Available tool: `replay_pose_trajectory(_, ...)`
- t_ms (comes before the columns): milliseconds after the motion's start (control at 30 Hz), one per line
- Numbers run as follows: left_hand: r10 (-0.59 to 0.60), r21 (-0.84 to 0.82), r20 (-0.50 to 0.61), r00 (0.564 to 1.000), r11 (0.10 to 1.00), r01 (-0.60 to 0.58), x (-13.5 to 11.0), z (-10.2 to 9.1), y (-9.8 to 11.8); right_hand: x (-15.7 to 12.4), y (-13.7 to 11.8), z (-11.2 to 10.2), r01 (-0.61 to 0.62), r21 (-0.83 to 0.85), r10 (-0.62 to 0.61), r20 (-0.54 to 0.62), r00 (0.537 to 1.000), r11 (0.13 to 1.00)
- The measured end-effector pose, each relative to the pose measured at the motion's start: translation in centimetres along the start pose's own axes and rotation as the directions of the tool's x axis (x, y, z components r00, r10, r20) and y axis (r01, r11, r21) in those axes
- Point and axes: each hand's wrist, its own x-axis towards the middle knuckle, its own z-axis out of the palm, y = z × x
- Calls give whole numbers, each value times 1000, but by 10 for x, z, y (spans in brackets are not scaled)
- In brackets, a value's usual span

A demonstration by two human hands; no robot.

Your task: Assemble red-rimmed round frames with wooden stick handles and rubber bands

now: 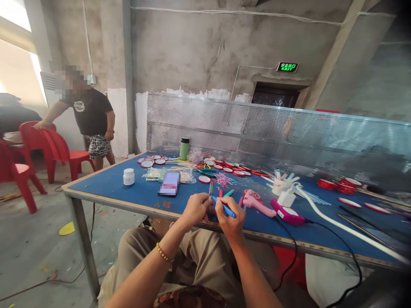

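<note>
Just over the near edge of the table, my two hands work close together. My left hand (195, 210) is closed on a small thin stick (211, 189) with coloured bands, which pokes up above the fingers; its lower part is hidden. In my right hand (231, 220) is a blue marker pen (227, 208), gripped like a writing tool with its tip towards the stick. Red and teal markers (229, 192) lie just beyond the right hand. To the right rests a pink glue gun (258, 204).
On the blue table (109, 194) are a phone (169, 184), a white jar (129, 176), a green bottle (184, 148), red-rimmed discs (238, 173), a cup of pens (280, 183) and a magenta device (288, 212) with a cord. A perforated metal panel (205, 124) stands behind. Another person (91, 111) stands by red chairs.
</note>
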Motion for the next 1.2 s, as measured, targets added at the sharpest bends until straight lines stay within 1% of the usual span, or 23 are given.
replay_pose_trajectory(267, -8, -9, 5, 1000, 1000, 8, -1, 0, -1, 0, -2, 1, -19, -12, 19, 7, 1000, 1000)
replay_pose_trajectory(467, -14, -17, 19, 1000, 1000, 14, -1, 0, -1, 0, -3, 0, -27, -23, 26, -23, 999, 999)
replay_pose_trajectory(1067, -26, -1, 13, 1000, 1000, 26, -1, 0, -2, 1, -4, -1, -30, -17, 30, 13, 999, 999)
replay_pose_trajectory(1200, -19, 7, 11, 1000, 1000, 19, -1, -1, -1, 1, -4, 0, -33, -27, 33, 4, 999, 999)
